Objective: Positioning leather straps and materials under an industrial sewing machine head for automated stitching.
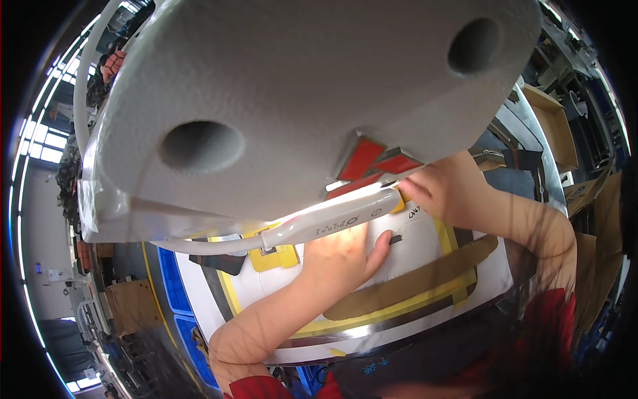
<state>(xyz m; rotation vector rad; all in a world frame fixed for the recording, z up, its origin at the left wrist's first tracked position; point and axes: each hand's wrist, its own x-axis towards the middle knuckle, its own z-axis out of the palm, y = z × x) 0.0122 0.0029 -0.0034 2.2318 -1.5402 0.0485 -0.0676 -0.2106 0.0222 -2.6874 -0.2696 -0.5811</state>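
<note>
My left hand (pixel 337 258) lies flat on a white sheet-like template (pixel 419 246), its thumb stretched out beside a small dark tab (pixel 396 239). The lamp hides its fingertips. Farther right, my right hand (pixel 446 191) reaches in under the grey machine head (pixel 299 86), which looks like a sewing machine's. Its fingers are bent and partly hidden, close to a small yellow piece (pixel 400 201); whether they grip anything does not show. A slim white lamp (pixel 332 218) glows along the machine's lower edge. Yellow tape (pixel 385 317) and a brown strip (pixel 412 279) run across the template's near part.
The large machine head blocks the far middle of the view. A white cable (pixel 206 246) runs left from the lamp. Blue bins (pixel 171 279) stand left of the worktable. Dark strips with a zipper (pixel 492 156) lie at the right, near an open cardboard box (pixel 551 126).
</note>
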